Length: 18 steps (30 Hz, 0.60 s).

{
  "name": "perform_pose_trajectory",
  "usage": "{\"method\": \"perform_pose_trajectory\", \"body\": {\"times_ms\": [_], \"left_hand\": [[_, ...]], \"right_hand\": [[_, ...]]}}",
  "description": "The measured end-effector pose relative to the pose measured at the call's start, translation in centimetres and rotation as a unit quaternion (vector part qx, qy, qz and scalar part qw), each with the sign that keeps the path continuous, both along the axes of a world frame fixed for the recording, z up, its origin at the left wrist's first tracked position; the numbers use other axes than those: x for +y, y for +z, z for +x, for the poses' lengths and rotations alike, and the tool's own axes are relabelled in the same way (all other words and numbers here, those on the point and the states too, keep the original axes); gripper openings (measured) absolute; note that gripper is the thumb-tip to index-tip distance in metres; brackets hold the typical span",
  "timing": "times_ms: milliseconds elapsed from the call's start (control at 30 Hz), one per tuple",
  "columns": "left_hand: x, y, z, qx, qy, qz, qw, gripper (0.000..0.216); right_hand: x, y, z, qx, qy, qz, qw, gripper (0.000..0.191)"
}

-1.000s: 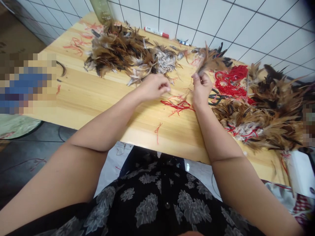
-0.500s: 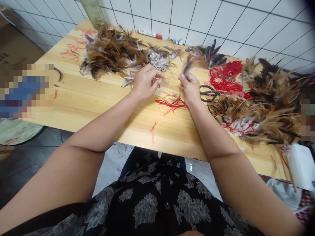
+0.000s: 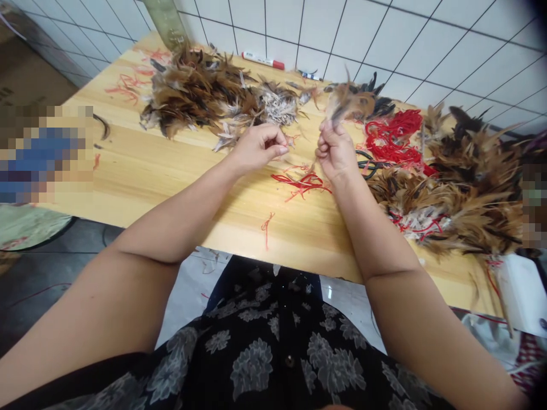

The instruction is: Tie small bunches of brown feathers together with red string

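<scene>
My right hand is closed around the lower ends of a small bunch of brown feathers, whose soft tips point up and away from me. To its left, my left hand has thumb and fingertips pinched together; whatever is between them is too small to make out. A pile of brown feathers with pale quills lies just beyond the left hand. Between and below the hands are loose red strings. Black-handled scissors lie partly hidden behind my right wrist.
A tangle of red string and a larger heap of tied feathers cover the right side of the wooden table. A red-capped marker lies along the tiled wall. A white box sits at the right edge.
My right hand has moved slightly right and turned, carrying the feathers with it. My left hand has shifted a little right and down, and the gap between the hands is slightly wider.
</scene>
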<state>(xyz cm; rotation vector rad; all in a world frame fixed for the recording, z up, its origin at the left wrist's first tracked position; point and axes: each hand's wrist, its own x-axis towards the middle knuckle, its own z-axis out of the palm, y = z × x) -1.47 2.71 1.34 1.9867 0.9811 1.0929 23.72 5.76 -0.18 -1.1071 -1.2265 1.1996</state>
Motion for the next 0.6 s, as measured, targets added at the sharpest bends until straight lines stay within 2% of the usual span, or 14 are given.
{"method": "perform_pose_trajectory", "body": {"times_ms": [100,167,233,333,400,467,600], "left_hand": [[-0.6,0.6,0.0,0.064,-0.115,-0.022,0.991,0.029],[-0.6,0.4,-0.3,0.085,-0.129,-0.013,0.988,0.026],[0.0,-0.2,-1.1,0.071,-0.063,0.014,0.995,0.023],[1.7,-1.1,-2.4,0.056,0.064,0.052,0.995,0.016],[3.0,-1.3,-2.7,0.091,0.105,0.081,0.987,0.011],[4.3,-1.2,-2.2,0.149,0.109,0.111,0.976,0.009],[6.5,-1.5,0.3,0.246,0.069,0.134,0.958,0.009]], "right_hand": [[2.9,-2.4,2.9,-0.036,-0.112,0.031,0.993,0.077],[4.1,-3.8,3.9,-0.059,-0.151,0.085,0.983,0.078],[4.5,-4.8,3.9,-0.07,-0.177,0.125,0.974,0.077],[4.4,-5.6,2.8,-0.1,-0.184,0.145,0.967,0.07],[4.1,-5.6,2.0,-0.117,-0.167,0.144,0.968,0.059],[3.8,-5.4,1.3,-0.126,-0.152,0.138,0.971,0.047],[3.6,-5.1,0.8,-0.148,-0.145,0.133,0.969,0.034]]}}
